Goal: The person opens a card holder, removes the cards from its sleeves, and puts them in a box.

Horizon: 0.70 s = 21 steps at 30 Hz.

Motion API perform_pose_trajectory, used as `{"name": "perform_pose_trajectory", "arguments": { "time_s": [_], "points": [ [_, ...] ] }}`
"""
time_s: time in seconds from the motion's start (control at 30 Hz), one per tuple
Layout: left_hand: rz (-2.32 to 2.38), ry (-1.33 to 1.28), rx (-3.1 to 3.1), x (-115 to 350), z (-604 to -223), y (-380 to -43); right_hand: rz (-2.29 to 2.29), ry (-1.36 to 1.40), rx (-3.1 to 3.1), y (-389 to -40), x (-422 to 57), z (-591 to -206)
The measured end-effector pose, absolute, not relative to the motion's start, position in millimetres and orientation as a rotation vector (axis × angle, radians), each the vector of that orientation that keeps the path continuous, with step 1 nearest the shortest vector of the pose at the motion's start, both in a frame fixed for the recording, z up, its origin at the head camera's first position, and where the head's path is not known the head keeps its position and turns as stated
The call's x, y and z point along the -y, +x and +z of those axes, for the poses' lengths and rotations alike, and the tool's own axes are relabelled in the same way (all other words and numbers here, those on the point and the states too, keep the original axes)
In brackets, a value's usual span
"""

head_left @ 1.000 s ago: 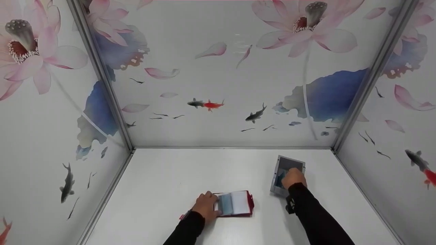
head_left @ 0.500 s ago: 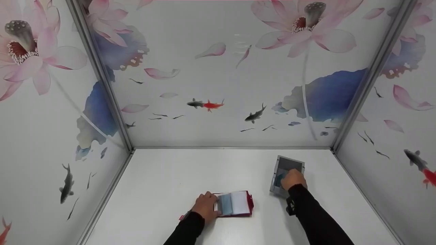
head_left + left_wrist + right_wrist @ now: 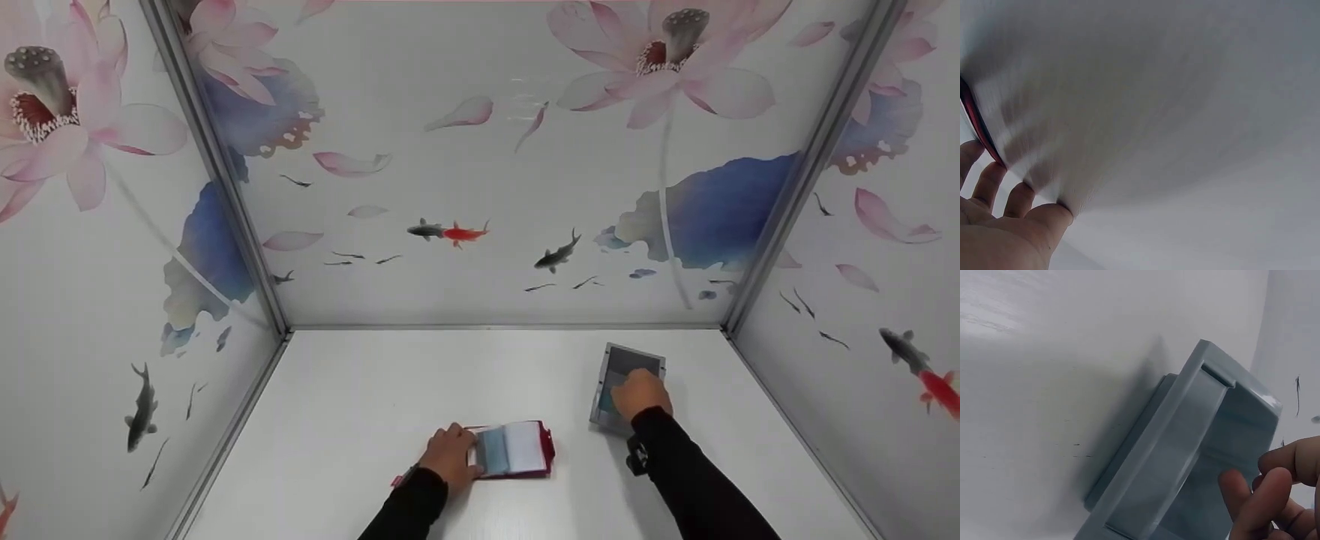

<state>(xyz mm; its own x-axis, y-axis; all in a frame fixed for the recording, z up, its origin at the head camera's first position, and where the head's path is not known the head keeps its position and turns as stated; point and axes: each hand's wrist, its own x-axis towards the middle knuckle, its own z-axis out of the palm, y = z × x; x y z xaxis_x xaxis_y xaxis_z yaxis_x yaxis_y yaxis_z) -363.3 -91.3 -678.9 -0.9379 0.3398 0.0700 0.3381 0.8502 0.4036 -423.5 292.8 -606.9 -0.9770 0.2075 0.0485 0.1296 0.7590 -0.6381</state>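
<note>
An open red card wallet (image 3: 525, 450) with clear sleeves lies on the white table, a bluish sleeve beside a white one. My left hand (image 3: 450, 454) rests over its left side, fingers spread along the edge. In the left wrist view, fingertips (image 3: 1020, 194) touch the white surface near the wallet's dark red edge (image 3: 981, 130). My right hand (image 3: 642, 391) reaches into a grey plastic box (image 3: 600, 375), fingers bent and tips close together. Something bluish (image 3: 607, 400) shows inside, left of that hand. I cannot tell whether those fingers pinch anything.
The white table (image 3: 390, 375) is enclosed by white panels printed with lotus flowers and fish, joined by grey metal frames (image 3: 247, 202). The box stands toward the back right, close to the right panel (image 3: 825, 390).
The right hand has shifted slightly within the box. The left hand stays on the wallet. The whole head view has moved a little to the left.
</note>
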Motion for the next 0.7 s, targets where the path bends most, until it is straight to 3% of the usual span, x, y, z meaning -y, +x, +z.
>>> {"name": "perform_pose_trajectory", "arguments": {
  "time_s": [0.37,0.7],
  "points": [
    [0.692,0.559,-3.037,94,-693,-367,0.939,-0.142,2.724,-415,-258,-575],
    [0.642,0.551,-3.054,91,-699,-370,0.856,0.174,2.654,-392,-202,-586]
  ]
}}
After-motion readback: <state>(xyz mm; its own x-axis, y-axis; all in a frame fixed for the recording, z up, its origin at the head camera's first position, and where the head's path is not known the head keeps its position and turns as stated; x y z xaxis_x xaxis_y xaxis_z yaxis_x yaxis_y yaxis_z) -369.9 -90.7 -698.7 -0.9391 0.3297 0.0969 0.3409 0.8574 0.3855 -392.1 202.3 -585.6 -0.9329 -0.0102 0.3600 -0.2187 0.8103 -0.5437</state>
